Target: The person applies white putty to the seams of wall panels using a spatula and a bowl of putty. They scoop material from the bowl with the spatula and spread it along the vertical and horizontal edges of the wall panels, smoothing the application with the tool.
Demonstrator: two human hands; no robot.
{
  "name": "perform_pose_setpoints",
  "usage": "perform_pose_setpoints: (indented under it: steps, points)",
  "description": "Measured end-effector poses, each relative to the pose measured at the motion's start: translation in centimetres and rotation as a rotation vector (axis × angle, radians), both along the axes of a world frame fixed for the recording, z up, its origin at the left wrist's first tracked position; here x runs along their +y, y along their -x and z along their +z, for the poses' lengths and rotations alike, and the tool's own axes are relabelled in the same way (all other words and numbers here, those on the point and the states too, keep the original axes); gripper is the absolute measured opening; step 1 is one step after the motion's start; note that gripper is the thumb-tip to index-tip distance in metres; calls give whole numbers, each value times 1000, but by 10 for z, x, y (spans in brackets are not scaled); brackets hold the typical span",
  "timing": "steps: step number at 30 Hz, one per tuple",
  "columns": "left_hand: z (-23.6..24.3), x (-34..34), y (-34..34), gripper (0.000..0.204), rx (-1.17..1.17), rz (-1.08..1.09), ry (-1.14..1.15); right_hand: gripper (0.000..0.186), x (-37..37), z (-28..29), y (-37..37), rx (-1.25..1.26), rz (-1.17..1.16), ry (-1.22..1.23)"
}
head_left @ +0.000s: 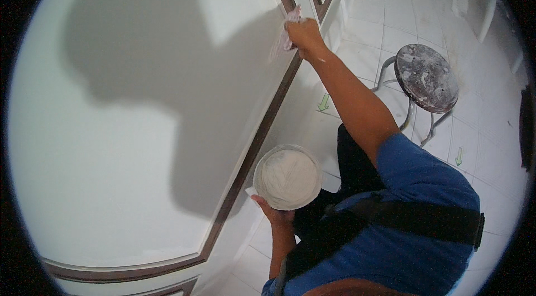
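My right hand [304, 33] grips a pale pinkish cloth [289, 29] against the brown trim [271, 106] of a white panelled surface [111, 162]. My left hand [272, 211] holds a round tub [287, 177] of off-white, creamy material from underneath, low beside the panel, with the thumb at its side. Something small and white [250, 192] shows by that thumb, too hidden to name. A large shadow falls across the white panel.
A stool [427, 78] with a stained round seat and metal legs stands on white floor tiles [371, 11] to the right. Green arrows [324, 103] mark the floor. White furniture legs [487, 17] show at upper right, and a dark object [525, 128] at the right rim.
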State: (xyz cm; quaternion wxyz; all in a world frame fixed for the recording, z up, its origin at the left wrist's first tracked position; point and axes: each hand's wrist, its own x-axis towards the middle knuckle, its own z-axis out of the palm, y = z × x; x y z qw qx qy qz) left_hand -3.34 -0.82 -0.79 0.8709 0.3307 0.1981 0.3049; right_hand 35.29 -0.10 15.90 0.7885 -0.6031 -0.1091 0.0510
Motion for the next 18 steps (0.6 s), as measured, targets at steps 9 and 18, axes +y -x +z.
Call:
perform_pose_setpoints:
  steps: [9, 18]
  points:
    - [6, -4, -8, 91, -53, -38, 3, 27, -3, 108, -5, -139, 16, 3]
    - [5, -3, -8, 90, -29, -44, -37, 28, -47, 143, -24, -422, 190, -431]
